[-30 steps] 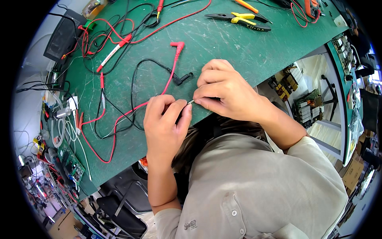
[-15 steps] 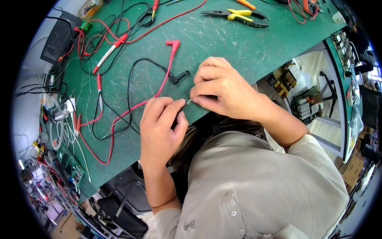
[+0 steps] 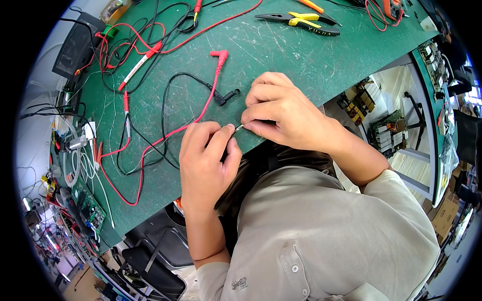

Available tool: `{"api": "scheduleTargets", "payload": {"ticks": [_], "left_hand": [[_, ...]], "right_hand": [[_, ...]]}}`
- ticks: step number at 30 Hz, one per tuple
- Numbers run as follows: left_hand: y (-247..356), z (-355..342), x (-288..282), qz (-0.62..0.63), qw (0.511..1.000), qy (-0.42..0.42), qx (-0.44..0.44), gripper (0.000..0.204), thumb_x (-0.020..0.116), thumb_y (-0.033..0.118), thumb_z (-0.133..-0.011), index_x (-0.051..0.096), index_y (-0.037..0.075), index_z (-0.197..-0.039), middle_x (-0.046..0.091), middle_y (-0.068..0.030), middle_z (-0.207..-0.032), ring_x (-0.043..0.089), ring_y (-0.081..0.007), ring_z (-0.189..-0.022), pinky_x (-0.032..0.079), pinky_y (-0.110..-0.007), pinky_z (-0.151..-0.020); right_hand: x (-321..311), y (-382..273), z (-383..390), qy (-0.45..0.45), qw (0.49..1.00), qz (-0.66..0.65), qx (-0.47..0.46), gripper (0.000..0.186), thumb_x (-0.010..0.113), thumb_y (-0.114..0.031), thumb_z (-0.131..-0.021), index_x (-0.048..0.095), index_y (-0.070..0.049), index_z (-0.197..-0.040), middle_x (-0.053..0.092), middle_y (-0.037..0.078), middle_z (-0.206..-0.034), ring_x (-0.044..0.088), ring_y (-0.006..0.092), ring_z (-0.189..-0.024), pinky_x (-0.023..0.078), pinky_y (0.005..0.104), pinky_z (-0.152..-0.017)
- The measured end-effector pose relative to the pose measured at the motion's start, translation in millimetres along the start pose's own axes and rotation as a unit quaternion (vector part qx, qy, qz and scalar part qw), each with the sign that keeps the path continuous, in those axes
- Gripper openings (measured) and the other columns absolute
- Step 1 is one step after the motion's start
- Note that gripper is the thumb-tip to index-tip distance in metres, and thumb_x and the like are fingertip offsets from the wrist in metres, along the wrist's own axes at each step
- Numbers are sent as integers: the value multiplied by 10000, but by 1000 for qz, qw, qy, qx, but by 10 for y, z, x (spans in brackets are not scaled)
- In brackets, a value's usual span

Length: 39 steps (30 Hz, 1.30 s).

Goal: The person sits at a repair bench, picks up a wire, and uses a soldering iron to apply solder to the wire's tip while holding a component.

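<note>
My left hand (image 3: 207, 161) is closed, thumb and forefinger pinching a thin black lead, most of which the fingers hide. A short, pale metallic end (image 3: 240, 128) spans the small gap between my hands, seemingly bare wire. My right hand (image 3: 281, 113) pinches the far tip of that end. Just beyond my fingertips lies a black angled plug (image 3: 221, 98) on a black cable (image 3: 164, 108), which loops back toward my left hand. A red angled plug (image 3: 221, 54) on a red cable (image 3: 215, 83) rests farther off on the green mat (image 3: 281, 55).
Yellow-and-black long-nose pliers (image 3: 301, 21) lie at the far side. Red and black test leads tangle at the far left around a red-and-white probe (image 3: 138, 69). White cables (image 3: 80, 168) and a circuit board (image 3: 88, 208) crowd the left edge. More boards (image 3: 386, 133) lie below, right of the table.
My left hand has shifted slightly to the right, and a little more of the pale metallic end shows between the fingertips. My right hand has hardly moved.
</note>
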State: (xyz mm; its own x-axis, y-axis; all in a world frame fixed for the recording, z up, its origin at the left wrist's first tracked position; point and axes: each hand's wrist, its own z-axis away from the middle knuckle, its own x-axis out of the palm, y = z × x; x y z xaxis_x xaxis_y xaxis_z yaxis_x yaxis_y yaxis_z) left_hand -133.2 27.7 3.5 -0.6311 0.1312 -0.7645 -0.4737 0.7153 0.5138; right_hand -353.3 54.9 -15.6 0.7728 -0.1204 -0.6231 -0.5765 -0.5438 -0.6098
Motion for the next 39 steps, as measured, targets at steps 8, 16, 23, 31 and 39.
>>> {"api": "scheduleTargets", "payload": {"ticks": [8, 16, 23, 31, 39], "left_hand": [[78, 6, -139, -49, 997, -65, -10, 276, 695, -29, -832, 723, 1, -1105, 608, -123, -961, 597, -304, -890, 500, -406, -788], [46, -15, -155, -61, 996, -62, -17, 303, 698, -25, -846, 719, 3, -1147, 602, -118, -986, 591, -305, -909, 498, -414, -807], [35, 94, -117, -79, 997, 1, -24, 282, 674, -39, -864, 708, -12, -1143, 618, -154, -1022, 601, -334, -957, 493, -421, -863], [-14, 115, -32, -79, 995, 53, -24, 281, 688, -14, -838, 716, 0, -1118, 626, -142, -1018, 599, -332, -961, 484, -442, -865], [12, 138, -84, -75, 994, 71, -36, 281, 719, 14, -805, 727, 19, -1085, 637, -111, -1010, 609, -321, -957, 477, -431, -852]], "right_hand": [[-8, -1, 15, 0, 1000, -3, -11, 160, 822, -65, -753, 736, -79, -886, 597, 20, -884, 587, 258, -942, 464, 400, -903], [-52, 21, 13, -1, 1000, -14, -4, 212, 812, -116, -780, 733, -67, -970, 637, 56, -935, 591, 286, -990, 461, 429, -931], [-641, 154, -80, 84, 992, -63, 70, 262, 762, -52, -860, 724, -17, -1117, 697, 122, -1014, 670, 258, -913, 537, 365, -848], [-1266, 799, -650, 233, 944, -195, 131, 329, 693, -152, -980, 634, 47, -1236, 652, 10, -980, 587, 61, -836, 492, 236, -726], [-1066, 1186, -2080, 185, 925, -302, 136, 338, 675, -132, -964, 614, 35, -1251, 677, 60, -987, 655, 117, -843, 572, 274, -766]]}}
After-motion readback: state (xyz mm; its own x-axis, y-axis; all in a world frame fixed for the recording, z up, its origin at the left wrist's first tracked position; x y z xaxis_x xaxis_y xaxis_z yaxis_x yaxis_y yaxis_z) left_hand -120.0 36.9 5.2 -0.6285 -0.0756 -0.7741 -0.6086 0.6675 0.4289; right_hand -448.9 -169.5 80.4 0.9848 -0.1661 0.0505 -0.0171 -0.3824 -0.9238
